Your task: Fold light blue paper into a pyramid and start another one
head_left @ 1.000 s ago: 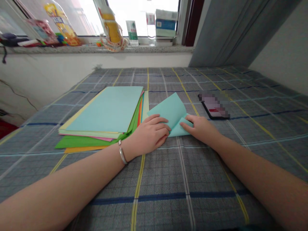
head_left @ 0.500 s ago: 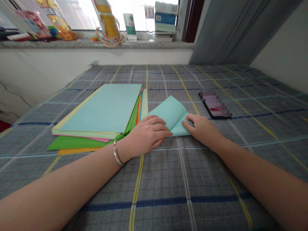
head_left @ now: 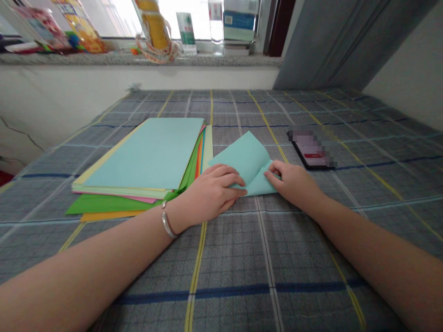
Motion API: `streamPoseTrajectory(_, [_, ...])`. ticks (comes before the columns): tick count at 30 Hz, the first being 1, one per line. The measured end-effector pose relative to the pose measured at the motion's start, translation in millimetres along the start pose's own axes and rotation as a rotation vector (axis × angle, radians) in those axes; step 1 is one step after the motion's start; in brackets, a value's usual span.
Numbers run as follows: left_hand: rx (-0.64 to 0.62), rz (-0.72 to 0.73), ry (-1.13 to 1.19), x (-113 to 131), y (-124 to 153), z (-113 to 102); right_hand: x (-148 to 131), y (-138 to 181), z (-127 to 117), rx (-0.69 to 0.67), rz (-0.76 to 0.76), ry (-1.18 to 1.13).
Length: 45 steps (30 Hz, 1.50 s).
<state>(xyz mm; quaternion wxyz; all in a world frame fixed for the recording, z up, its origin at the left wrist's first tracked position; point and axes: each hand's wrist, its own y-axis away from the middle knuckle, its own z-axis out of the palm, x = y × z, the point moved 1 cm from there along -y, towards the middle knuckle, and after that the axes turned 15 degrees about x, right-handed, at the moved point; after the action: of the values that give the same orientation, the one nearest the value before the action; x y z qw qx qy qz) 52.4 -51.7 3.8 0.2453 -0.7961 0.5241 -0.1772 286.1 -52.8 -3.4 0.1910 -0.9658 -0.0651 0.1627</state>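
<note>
A light turquoise sheet of paper, folded and creased, lies on the plaid cloth with its far part raised to a corner. My left hand, with a silver bangle at the wrist, is closed over its near left part; the fingers hide that edge. Pinched at the paper's right side are the thumb and bent fingers of my right hand. A crease runs between the two hands. Close to my left hand is a stack of coloured paper, light blue on top, with green and orange sheets sticking out below.
A phone with a blurred screen lies right of the paper on the plaid cloth. Along the windowsill stand a yellow bottle, a white and green tube, boxes and snack bags. A grey curtain hangs at right.
The view has shifted slightly. Both hands stay on the turquoise paper, whose raised corner stands a little higher in view; the right hand has edged slightly right.
</note>
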Motion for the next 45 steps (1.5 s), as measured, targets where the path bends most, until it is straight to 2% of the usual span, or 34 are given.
streamPoseTrajectory(6, [0.029, 0.024, -0.021, 2.7, -1.4, -2.0, -3.3, -0.6, -1.0, 0.001, -0.021, 0.061])
streamPoseTrajectory(17, [-0.051, 0.093, -0.034, -0.2, 0.1, -3.4, -0.9, 0.8, 0.1, 0.002, 0.044, 0.110])
streamPoseTrajectory(23, [-0.060, 0.091, -0.034, 0.5, -0.2, -3.5, -1.4, 0.1, -0.3, -0.024, 0.103, 0.126])
streamPoseTrajectory(40, [-0.072, 0.082, -0.020, -0.2, 0.1, -3.2, -3.7, -3.0, -0.1, -0.064, 0.111, 0.155])
streamPoseTrajectory(45, [-0.005, 0.025, -0.006, -1.5, 0.2, -3.8, -2.9, -2.5, -0.4, -0.063, 0.111, 0.140])
